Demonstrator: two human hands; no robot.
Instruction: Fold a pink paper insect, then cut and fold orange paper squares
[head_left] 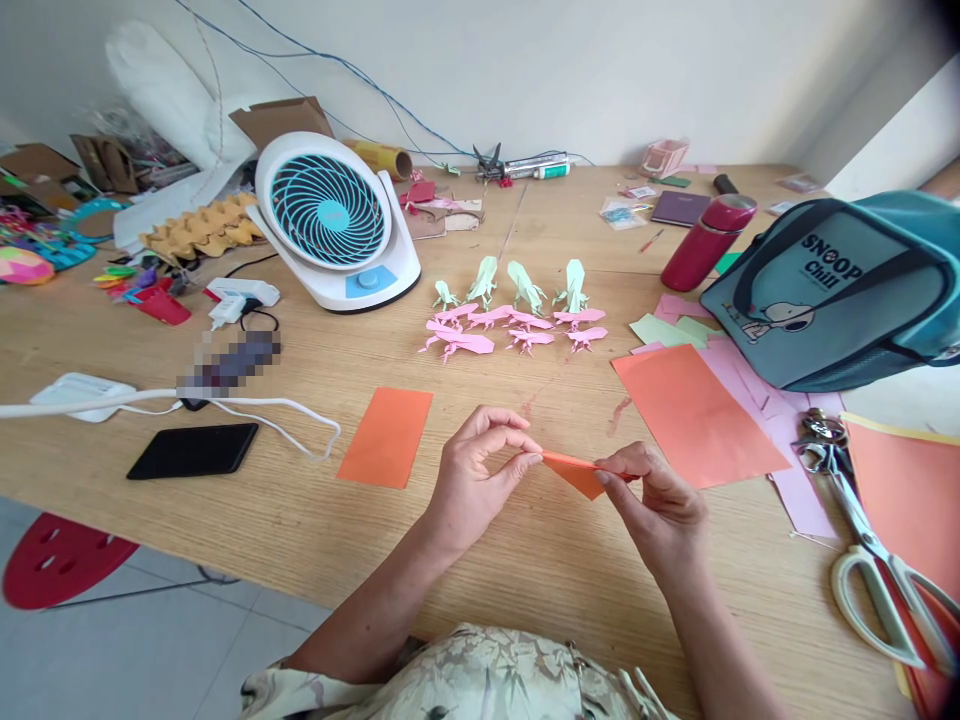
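Between my two hands is a small folded piece of orange paper [576, 474], its lower edge coming to a point. My left hand [480, 475] pinches its left corner between thumb and fingers. At the other end, the thumb and fingers of my right hand [656, 500] are closed on the right part. An orange paper rectangle [386, 437] lies flat to the left of my left hand. Beyond my right hand rests a larger orange sheet [697, 415]. Folded pink paper insects [465, 342] and green paper insects [525, 287] stand in rows past my hands.
A white fan [330, 215] stands at the back left, with a black phone [193, 451] and white cables nearer. On the right are a red bottle [709, 240], a teal bag [832, 290], large scissors [870, 550] and pink paper scraps [806, 500].
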